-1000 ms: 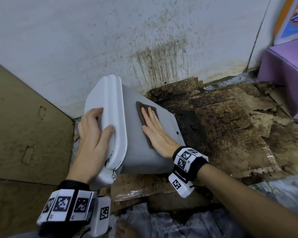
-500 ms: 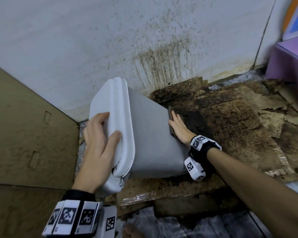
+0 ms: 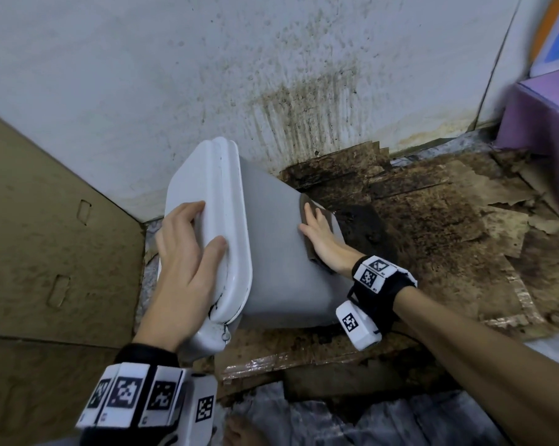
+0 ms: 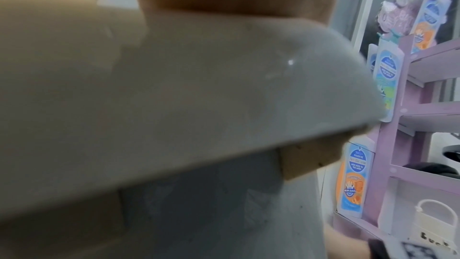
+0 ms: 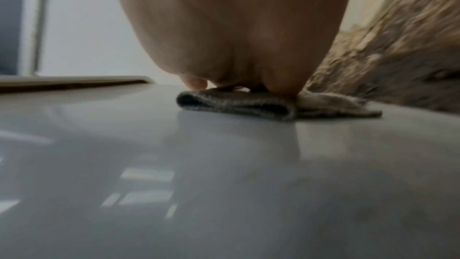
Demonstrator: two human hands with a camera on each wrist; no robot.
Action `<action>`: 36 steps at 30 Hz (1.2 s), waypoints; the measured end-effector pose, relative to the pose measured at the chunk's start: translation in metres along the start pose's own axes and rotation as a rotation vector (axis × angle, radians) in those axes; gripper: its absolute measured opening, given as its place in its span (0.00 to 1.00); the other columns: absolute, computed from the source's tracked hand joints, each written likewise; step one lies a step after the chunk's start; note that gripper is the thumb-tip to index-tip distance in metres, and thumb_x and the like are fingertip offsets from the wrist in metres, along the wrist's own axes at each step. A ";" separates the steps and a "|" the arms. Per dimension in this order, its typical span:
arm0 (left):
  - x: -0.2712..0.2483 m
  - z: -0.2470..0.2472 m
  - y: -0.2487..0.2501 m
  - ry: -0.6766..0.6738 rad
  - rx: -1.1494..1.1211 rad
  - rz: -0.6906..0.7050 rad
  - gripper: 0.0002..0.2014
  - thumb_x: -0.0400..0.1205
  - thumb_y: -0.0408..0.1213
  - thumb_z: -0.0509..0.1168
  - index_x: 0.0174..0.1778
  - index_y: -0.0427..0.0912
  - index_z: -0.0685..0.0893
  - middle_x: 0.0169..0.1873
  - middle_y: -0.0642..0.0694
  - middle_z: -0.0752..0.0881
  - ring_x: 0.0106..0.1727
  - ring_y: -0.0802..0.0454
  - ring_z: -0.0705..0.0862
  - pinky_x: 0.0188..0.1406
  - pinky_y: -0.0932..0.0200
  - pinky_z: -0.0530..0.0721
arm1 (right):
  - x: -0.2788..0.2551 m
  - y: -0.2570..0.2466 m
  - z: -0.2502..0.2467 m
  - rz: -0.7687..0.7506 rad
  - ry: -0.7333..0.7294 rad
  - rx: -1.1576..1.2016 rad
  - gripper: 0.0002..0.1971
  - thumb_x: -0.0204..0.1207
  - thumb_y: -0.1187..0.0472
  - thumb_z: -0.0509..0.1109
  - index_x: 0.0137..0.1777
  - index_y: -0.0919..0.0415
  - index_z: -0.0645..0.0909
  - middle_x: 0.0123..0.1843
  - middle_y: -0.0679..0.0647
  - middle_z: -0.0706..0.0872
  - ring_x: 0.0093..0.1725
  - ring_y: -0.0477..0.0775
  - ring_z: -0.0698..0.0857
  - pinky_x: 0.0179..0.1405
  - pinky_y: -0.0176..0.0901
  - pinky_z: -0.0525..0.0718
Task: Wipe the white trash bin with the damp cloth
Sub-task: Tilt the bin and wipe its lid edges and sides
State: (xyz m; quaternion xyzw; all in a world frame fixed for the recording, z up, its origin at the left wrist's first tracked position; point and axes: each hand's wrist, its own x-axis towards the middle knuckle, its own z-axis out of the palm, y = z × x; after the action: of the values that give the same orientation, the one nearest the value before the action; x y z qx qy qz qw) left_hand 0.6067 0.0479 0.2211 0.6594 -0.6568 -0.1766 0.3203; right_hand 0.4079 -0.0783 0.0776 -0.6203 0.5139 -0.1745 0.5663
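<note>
The white trash bin (image 3: 271, 262) lies tilted on its side, its lid (image 3: 207, 204) turned left. My left hand (image 3: 188, 249) grips the lid, fingers over its top and thumb on the rim; the left wrist view shows the blurred lid (image 4: 199, 95) close up. My right hand (image 3: 320, 236) lies flat with straight fingers on the brown damp cloth (image 3: 312, 254), pressing it against the bin's grey side near the right edge. In the right wrist view the folded cloth (image 5: 248, 103) sits under my palm (image 5: 236, 27) on the glossy bin wall (image 5: 224, 184).
A stained white wall (image 3: 271, 75) stands behind the bin. Dirty, soggy cardboard (image 3: 432, 220) covers the floor to the right. A brown cardboard panel (image 3: 46, 236) lies left. A purple shelf unit (image 3: 548, 123) with product packs (image 4: 356, 180) stands at the far right.
My right hand slid the cloth from the middle of the bin's side toward its right edge. My left hand kept its grip on the lid.
</note>
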 end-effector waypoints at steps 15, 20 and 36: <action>0.000 0.004 -0.001 0.021 -0.012 0.018 0.28 0.83 0.57 0.53 0.79 0.51 0.65 0.71 0.58 0.66 0.77 0.63 0.60 0.80 0.53 0.61 | -0.073 -0.042 0.041 -0.374 0.132 -0.082 0.27 0.93 0.52 0.42 0.90 0.43 0.42 0.90 0.37 0.38 0.87 0.34 0.36 0.84 0.37 0.39; -0.001 0.000 -0.004 0.017 -0.033 -0.017 0.27 0.83 0.55 0.53 0.79 0.53 0.65 0.68 0.62 0.66 0.78 0.59 0.60 0.80 0.50 0.62 | -0.070 -0.002 0.044 -0.334 0.159 -0.070 0.25 0.93 0.54 0.43 0.89 0.40 0.46 0.88 0.33 0.38 0.86 0.33 0.37 0.86 0.37 0.38; 0.000 0.005 0.006 0.029 -0.005 -0.005 0.26 0.85 0.49 0.54 0.80 0.46 0.65 0.72 0.50 0.68 0.77 0.59 0.61 0.81 0.52 0.61 | -0.094 -0.029 0.060 -0.008 0.335 0.459 0.18 0.85 0.34 0.48 0.73 0.14 0.54 0.90 0.38 0.52 0.89 0.44 0.52 0.88 0.64 0.51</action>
State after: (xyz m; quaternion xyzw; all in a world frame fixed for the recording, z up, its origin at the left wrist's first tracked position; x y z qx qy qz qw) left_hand 0.5987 0.0476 0.2213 0.6627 -0.6501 -0.1693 0.3310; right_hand 0.4301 0.0273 0.1195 -0.4402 0.5450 -0.3886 0.5985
